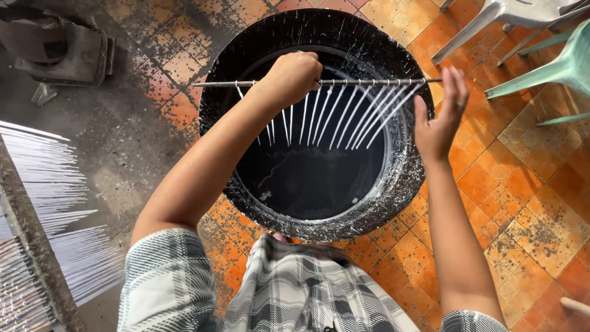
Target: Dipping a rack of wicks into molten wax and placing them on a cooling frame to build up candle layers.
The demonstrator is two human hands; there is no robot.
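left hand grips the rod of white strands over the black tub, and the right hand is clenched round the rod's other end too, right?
Not quite. The left hand does grip the rod of white strands over the black tub, but the right hand is open, fingers spread by the rod's end, as the head view shows.

A black tub, spattered white, sat on orange patterned floor tiles stained dark toward nine o'clock. White tapers hung from a grey rod. At six o'clock showed a grey-and-white plaid shirt.

Open tiled floor right of the black tub, tub mouth barred by a rod of hanging white strands — plastic chairs crowding upper right, rack of white sticks blocking left.
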